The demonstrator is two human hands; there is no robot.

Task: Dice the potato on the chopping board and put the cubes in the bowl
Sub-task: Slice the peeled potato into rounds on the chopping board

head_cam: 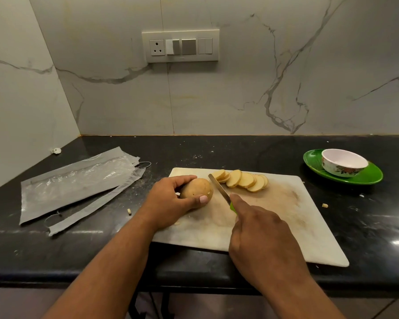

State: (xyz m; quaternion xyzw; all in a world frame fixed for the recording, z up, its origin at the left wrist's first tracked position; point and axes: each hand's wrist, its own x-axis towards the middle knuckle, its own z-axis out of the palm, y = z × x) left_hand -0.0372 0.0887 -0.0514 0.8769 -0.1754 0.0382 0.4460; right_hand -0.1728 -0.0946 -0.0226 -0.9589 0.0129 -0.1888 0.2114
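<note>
- Your left hand (171, 199) grips the potato (195, 188) on the board (286, 217), fingers curled over its far side and thumb pressed on its near side.
- The potato lies on the board's left part, its cut face turned right toward the knife (219, 188).
- Your right hand (263, 236) holds the knife, fingers wrapped round the green handle, forefinger stretched along the top toward the blade.
- The blade points away from you and to the left, just beside the potato's cut face; you cannot tell whether it touches.
- The slices (242, 179) lie in an overlapping row on the far part of the board, just right of the blade tip.
- The bowl (343, 164) sits on a green plate (373, 176) on the tabletop (217, 150), well apart from the board at the far right.
- Plastic wrappers (74, 185) lie on the tabletop left of the board.
- A small potato bit (324, 205) lies on the tabletop just right of the board.
</note>
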